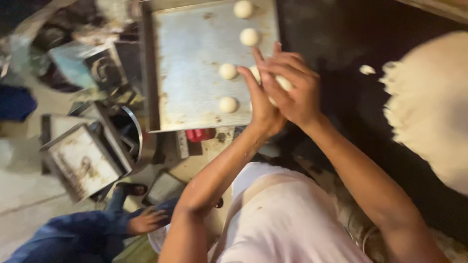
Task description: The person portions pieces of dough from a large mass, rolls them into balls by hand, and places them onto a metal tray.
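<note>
Both forearms extended forward; left hand (262, 104) and right hand (292, 87) cupped together, grip closed around a dough ball (282, 84) over the metal baking tray's (190, 68) right edge.

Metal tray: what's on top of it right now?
On the metal tray lie four separate round dough balls. Left hand and right hand are cupped together over its right edge around a pale dough piece; the tray under them is hidden.

A bakery: dough balls (227, 71) sit on a metal tray (195, 63), with a big dough heap (429, 102) at right.
</note>
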